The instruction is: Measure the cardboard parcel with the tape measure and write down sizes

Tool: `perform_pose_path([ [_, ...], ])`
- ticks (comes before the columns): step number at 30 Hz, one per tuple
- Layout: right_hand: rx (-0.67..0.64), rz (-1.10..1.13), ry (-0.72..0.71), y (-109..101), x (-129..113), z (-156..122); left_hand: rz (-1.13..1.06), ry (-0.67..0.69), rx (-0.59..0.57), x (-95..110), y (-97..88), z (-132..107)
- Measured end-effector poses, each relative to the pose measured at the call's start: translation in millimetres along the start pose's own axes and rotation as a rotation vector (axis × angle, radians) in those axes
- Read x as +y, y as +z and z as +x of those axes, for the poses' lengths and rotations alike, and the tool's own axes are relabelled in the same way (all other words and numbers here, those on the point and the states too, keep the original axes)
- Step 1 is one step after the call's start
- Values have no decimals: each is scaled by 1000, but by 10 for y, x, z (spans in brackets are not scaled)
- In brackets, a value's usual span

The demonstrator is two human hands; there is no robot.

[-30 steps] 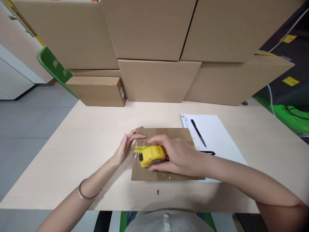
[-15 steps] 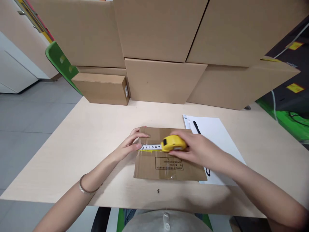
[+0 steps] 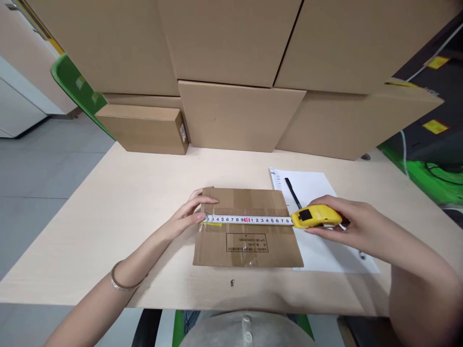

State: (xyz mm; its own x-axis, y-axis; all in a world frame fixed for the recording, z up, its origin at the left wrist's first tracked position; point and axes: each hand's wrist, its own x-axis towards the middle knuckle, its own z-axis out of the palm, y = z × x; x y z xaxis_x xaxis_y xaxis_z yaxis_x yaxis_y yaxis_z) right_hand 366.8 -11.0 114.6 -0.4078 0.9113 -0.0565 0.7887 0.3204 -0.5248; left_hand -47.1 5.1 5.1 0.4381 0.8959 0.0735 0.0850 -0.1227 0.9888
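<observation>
A brown cardboard box point(image 3: 213, 248) with clear packing tape and a printed black frame lies flat on the table in front of me. My left hand point(image 3: 186, 214) is at its left edge, thumb pressing the end of the white tape blade point(image 3: 267, 220) there and fingers over the box's far left corner. The blade runs straight across the top, its red 10 mark near the middle. Just past the box's right edge, my right hand point(image 3: 347, 219) grips the yellow tape measure point(image 3: 318, 216) above a white paper sheet.
A black pen point(image 3: 292, 193) rests on the paper point(image 3: 318, 183) right of the box. Behind, large cardboard boxes point(image 3: 238, 115) form a wall, with a smaller closed carton point(image 3: 144, 127) at the left. The wooden table's point(image 3: 90, 231) front edge is near my body.
My right hand has drawn the tape measure rightward, from over the middle of the box to past its right edge, lengthening the blade. My left hand keeps its hold at the left edge.
</observation>
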Motion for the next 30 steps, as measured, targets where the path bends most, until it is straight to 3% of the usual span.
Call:
perform_pose_path([
  [3,-111,-22,-129,46,-347,253,24,8,-11,-84,-28,8],
  [8,-209,-116,-422,503,-1091,888,-86,53,38,-225,27,26],
  [11,-209,-98,-642,627,-1315,1085,-166,12,55,-228,57,28],
  [14,-244,-38,-725,487,-1236,1049,-4,73,53,-82,34,1],
  [17,-310,80,-747,233,-987,850,362,203,102,255,66,-81],
  [19,-383,120,-737,107,-836,682,555,272,113,530,184,-159],
  [22,-519,129,-680,55,-725,468,654,396,-32,834,471,-259],
  [26,-549,57,-634,101,-732,374,770,468,-162,855,778,-294],
  [30,-504,-53,-615,51,-759,508,892,570,-206,736,819,-271],
])
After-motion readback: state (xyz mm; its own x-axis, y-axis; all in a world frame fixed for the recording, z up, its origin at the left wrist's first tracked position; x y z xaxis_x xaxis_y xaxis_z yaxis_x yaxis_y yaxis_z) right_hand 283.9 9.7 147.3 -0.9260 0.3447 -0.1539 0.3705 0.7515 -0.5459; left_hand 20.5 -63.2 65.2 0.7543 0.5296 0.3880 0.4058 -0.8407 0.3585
